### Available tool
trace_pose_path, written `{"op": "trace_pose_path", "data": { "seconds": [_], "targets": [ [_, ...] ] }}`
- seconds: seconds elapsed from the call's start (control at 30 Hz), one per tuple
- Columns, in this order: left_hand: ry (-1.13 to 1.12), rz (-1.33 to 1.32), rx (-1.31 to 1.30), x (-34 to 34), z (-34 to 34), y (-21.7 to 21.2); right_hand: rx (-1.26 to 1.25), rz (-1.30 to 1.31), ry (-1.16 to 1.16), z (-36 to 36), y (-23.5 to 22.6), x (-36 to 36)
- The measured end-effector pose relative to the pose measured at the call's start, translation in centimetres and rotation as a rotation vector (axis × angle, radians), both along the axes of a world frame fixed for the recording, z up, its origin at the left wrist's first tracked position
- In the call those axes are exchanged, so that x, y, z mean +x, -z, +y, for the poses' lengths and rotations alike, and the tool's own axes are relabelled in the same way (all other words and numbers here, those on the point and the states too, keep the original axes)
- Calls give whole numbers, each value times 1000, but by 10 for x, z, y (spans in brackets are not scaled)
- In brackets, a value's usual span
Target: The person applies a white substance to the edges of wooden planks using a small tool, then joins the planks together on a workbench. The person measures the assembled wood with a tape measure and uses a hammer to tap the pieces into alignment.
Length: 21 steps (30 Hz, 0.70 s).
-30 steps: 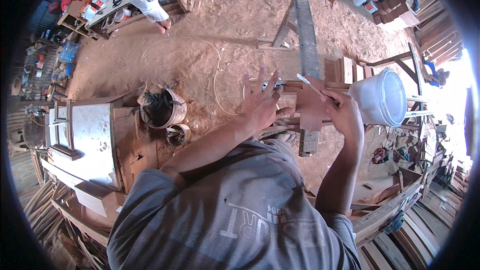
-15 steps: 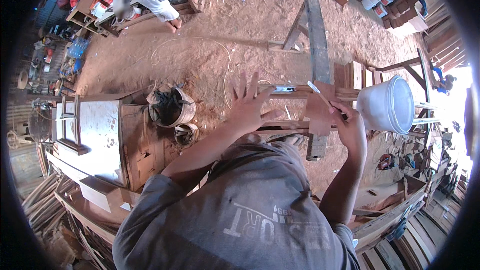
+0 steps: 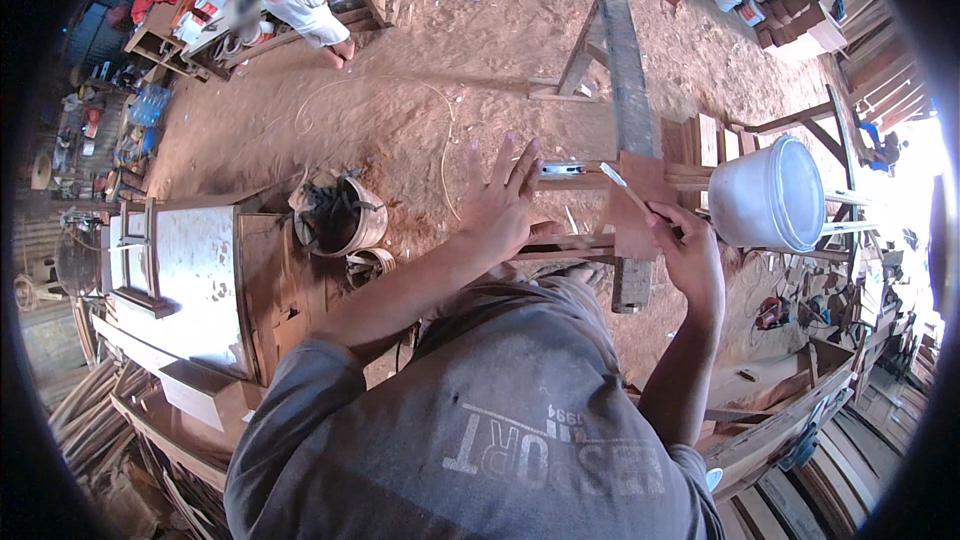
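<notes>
My right hand (image 3: 692, 258) is closed round the light wooden handle of a slim brush (image 3: 627, 189), its white tip pointing up and left. Under the brush lies a flat reddish-brown piece (image 3: 632, 225) across wooden rails (image 3: 575, 242). My left hand (image 3: 500, 208) is raised over the left end of the rails, fingers stretched out, with nothing seen in it. Past its fingertips a shiny metal strip (image 3: 562, 170) lies on the far rail. A whitish plastic bucket (image 3: 750, 198) stands just right of my right hand.
A dark plank (image 3: 628, 70) extends away from the rails. To my left are a bucket of dark rags (image 3: 368, 217), a smaller container (image 3: 372, 265) and a white-topped cabinet (image 3: 190, 290). A person (image 3: 310, 15) is at a far-left bench. A thin cord (image 3: 445, 120) curves across the dirt floor.
The brush and my right hand have shifted slightly left. My left hand's fingers have drawn a little closer together. The whole view has moved slightly.
</notes>
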<state>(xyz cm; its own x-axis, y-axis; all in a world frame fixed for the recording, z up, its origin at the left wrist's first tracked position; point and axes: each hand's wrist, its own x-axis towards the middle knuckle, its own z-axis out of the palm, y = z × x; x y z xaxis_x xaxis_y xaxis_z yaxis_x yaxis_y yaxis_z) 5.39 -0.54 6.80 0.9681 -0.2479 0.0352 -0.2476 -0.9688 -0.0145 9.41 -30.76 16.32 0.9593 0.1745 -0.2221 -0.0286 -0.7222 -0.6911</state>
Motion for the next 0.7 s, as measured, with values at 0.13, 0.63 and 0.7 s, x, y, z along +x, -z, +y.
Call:
{"op": "trace_pose_path", "data": {
  "seconds": [0.13, 0.63, 0.7],
  "targets": [
    [73, 142, 141, 5, -3, -13, -9, -38, -24, -2, -9, -9],
    [288, -22, -52, 13, 19, -4, 114, -82, 99, -15, -35, -47],
    [276, -35, -120, 7, 16, 0, 158, -127, 111, -34, -47, -48]
  ]
}}
